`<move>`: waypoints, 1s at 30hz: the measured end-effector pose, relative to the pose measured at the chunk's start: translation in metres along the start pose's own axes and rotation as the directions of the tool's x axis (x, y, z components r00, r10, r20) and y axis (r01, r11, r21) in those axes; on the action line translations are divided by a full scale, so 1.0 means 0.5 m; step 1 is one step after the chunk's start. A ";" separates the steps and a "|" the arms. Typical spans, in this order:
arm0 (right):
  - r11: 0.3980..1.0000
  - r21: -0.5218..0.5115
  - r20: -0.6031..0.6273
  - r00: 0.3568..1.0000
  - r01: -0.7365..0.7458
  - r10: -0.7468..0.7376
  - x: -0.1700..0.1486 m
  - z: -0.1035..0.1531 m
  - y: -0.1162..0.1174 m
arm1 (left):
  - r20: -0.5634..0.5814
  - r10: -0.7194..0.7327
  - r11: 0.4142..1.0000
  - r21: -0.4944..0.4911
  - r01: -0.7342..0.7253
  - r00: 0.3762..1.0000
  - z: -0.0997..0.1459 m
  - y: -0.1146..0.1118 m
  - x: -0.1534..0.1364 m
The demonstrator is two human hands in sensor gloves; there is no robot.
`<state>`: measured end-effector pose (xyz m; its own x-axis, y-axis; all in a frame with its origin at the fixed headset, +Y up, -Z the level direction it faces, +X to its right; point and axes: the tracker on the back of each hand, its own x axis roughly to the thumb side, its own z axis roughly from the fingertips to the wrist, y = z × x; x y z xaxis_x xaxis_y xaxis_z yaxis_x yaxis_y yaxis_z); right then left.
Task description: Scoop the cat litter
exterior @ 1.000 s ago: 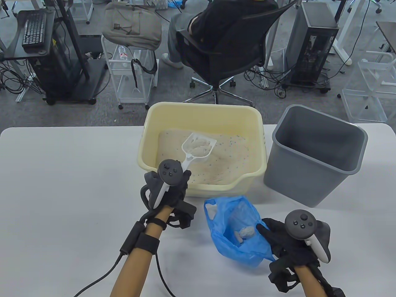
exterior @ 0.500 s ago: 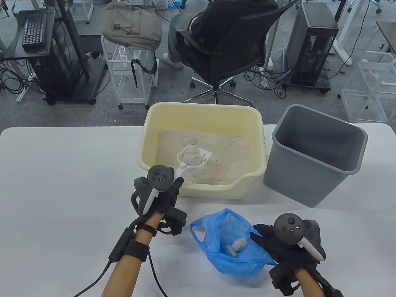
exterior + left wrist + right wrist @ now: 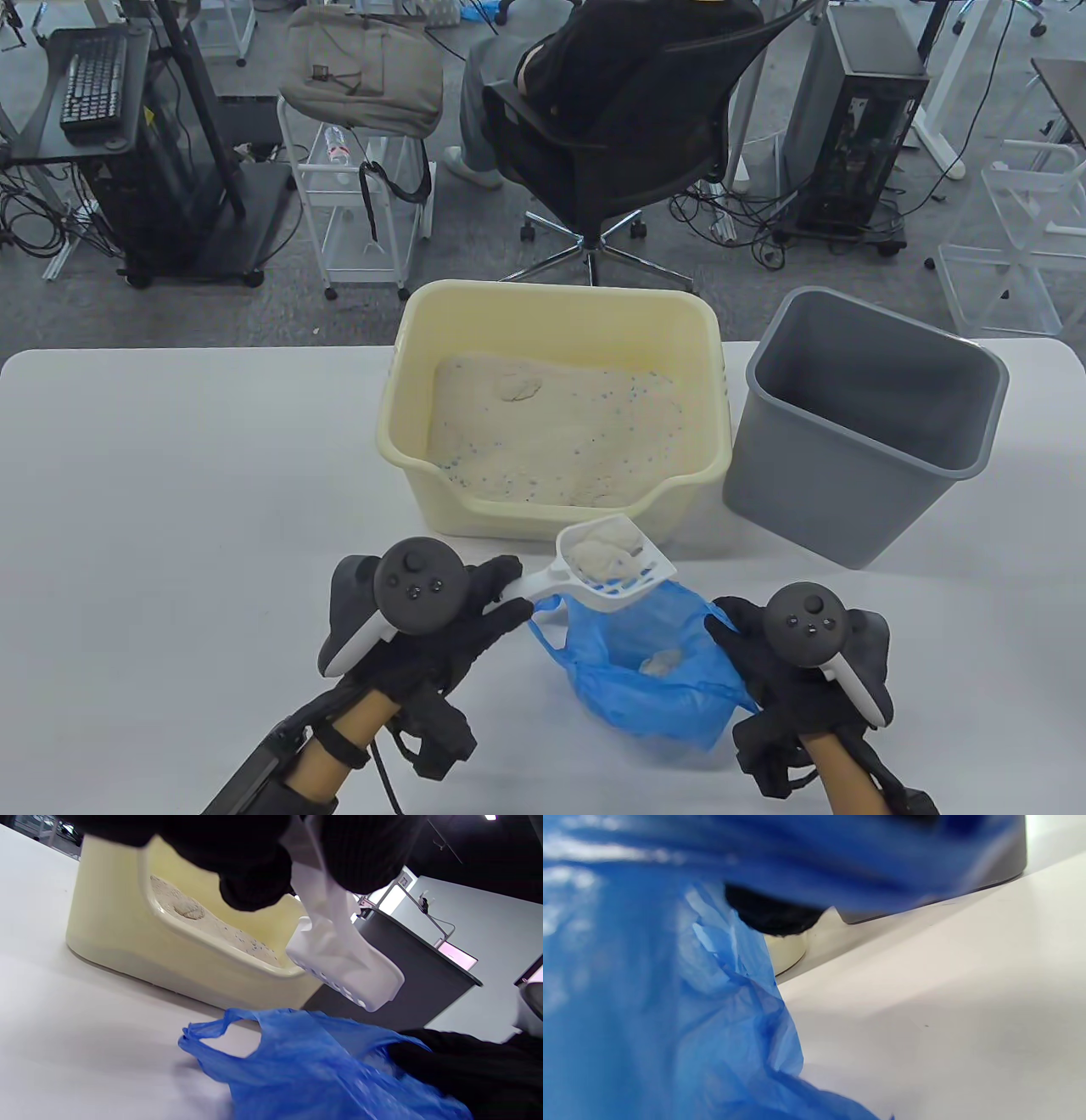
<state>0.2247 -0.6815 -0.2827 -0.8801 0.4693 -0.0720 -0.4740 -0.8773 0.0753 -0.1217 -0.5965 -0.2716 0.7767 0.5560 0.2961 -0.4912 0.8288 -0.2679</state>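
My left hand (image 3: 475, 607) grips the handle of a white slotted scoop (image 3: 607, 564), which carries a litter clump (image 3: 604, 553) above the mouth of a blue plastic bag (image 3: 645, 671). The scoop also shows in the left wrist view (image 3: 343, 974), hanging over the bag (image 3: 314, 1065). My right hand (image 3: 747, 649) holds the bag's right edge, keeping it open; the bag (image 3: 649, 1005) fills the right wrist view. Pale clumps (image 3: 662, 662) lie inside the bag. The cream litter tray (image 3: 551, 323) with sandy litter (image 3: 560, 433) stands behind, one lump (image 3: 517, 388) near its back.
A grey bin (image 3: 857, 441) stands right of the tray, tilted against it in view. An office chair (image 3: 611, 144) with a seated person, a white cart (image 3: 365, 212) and computer towers stand beyond the table's far edge. White tabletop (image 3: 170, 509) spreads left.
My left hand has lifted the loaded scoop out of the tray and swung it back and right, over the bag. My right hand and the bag shifted slightly.
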 end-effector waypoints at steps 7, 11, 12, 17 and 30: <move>0.994 -0.008 -0.078 0.990 0.113 -0.114 -0.014 -0.006 0.001 | 0.065 -0.202 0.949 -0.234 0.211 0.977 0.006 -0.047 0.066; 0.991 0.028 -0.054 0.990 0.130 -0.129 -0.013 -0.007 0.004 | 0.016 -0.268 0.950 -0.160 0.267 0.963 -0.001 -0.087 0.077; 0.990 0.023 -0.055 0.989 0.137 -0.136 -0.012 -0.006 0.004 | 0.018 -0.291 0.947 -0.139 0.291 0.956 -0.003 -0.093 0.079; 0.988 0.020 -0.022 0.988 0.156 -0.156 -0.007 -0.002 0.002 | -0.004 -0.297 0.936 -0.198 0.291 0.955 -0.029 -0.102 0.083; 0.983 -0.011 -0.032 0.982 0.185 -0.185 -0.015 0.001 -0.009 | 0.053 -0.462 0.849 -0.262 0.458 0.886 -0.042 -0.063 0.156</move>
<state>0.2334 -0.6813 -0.2823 -0.7759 0.6200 -0.1166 -0.6280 -0.7766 0.0497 -0.0373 -0.5806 -0.2596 0.8937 0.1131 0.4341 0.0422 0.9422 -0.3325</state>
